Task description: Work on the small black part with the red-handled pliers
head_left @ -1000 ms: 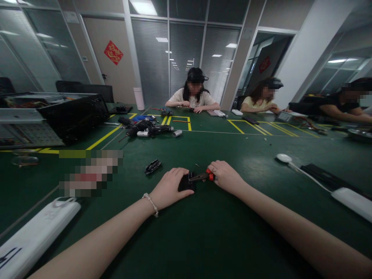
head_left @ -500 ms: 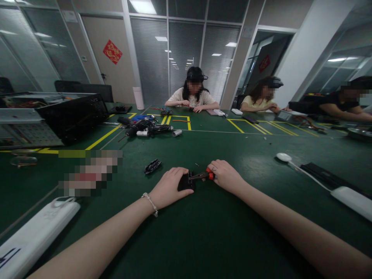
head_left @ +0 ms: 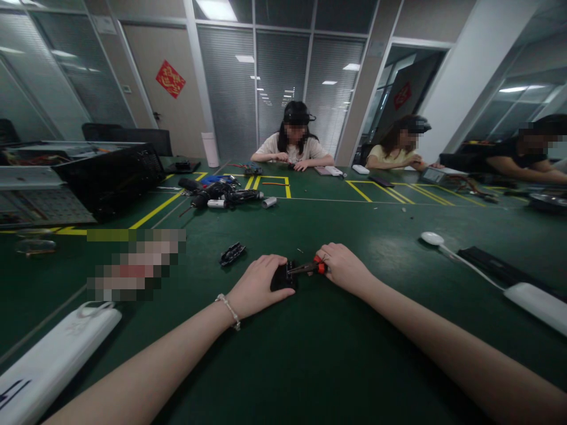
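My left hand [head_left: 257, 284] lies curled over a small black part [head_left: 283, 277] on the green table [head_left: 310, 354], pressing it down. My right hand [head_left: 343, 268] is closed on the red handles of a pair of small pliers [head_left: 308, 268]. The pliers' jaws point left and meet the top edge of the black part. A beaded bracelet [head_left: 230, 311] sits on my left wrist. Another small black piece [head_left: 233, 254] lies loose just left of my left hand.
A white power bank [head_left: 48, 360] lies near left, a white device with cable [head_left: 531, 298] at right. A black computer case [head_left: 88, 177] stands far left, a heap of dark tools [head_left: 221, 195] mid-table. Three people sit along the far side.
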The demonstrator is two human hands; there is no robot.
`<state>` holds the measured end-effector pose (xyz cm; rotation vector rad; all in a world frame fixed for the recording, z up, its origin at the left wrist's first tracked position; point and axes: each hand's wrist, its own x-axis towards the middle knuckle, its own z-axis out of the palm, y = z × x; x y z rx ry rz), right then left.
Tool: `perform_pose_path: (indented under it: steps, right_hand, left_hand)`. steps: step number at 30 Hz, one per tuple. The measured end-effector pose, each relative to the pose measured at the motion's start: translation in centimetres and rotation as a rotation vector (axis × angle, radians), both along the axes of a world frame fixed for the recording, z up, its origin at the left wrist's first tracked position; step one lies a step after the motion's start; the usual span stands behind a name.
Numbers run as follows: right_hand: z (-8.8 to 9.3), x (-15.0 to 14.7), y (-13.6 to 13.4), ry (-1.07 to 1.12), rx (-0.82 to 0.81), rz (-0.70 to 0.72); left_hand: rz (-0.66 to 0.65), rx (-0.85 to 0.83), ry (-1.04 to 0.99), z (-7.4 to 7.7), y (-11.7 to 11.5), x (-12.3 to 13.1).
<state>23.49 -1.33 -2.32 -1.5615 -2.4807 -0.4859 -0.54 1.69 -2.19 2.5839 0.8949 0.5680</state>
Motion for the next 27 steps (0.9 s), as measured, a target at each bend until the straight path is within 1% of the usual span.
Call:
perform_pose_path:
  steps: [5,11,19,27]
  right_hand:
    - [0.24,-0.06,-0.16,0.005,-0.006,0.012]
    - [0.28,-0.08,-0.13,0.007,-0.008,0.019]
    - [0.05,-0.03,-0.08,-0.01,0.002,-0.017]
    - [0.38,-0.18,-0.17,-0.01,-0.014,0.008]
  left_hand:
    - [-0.008,-0.015,0.004,0.19,-0.03,-0.05]
    - [0.004,-0.002,-0.007,-0.03,0.03,-0.03]
    - [-0.01,-0.005,-0.004,0.0,0.06,-0.03]
    - [-0.004,-0.026,0.001,0.11,0.0,0.01]
